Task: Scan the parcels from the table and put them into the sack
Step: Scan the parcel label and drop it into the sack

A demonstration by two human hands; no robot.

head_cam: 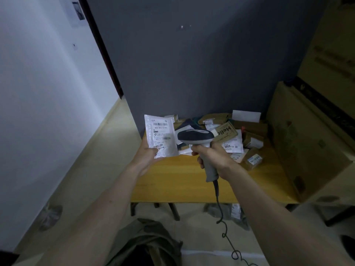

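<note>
While my left hand pinches the lower edge of a white parcel, thumb on the front over the bottom of its printed label, I hold it upright above the left end of the wooden surface. The label, with its barcodes, faces me. My right hand is wrapped around the grey handle of a scanner, fingers curled tight on the grip; the dark head of the scanner points left and sits just beside the parcel's right edge, nearly touching it. A black cable hangs from the handle's base and trails in loops to the floor. Farther back on the surface, against the grey wall, lies a heap of parcels, brown and white ones overlapping. Below, near my feet, I see the olive-green sack with its dark mouth open. Large cardboard boxes stand to the right.
</note>
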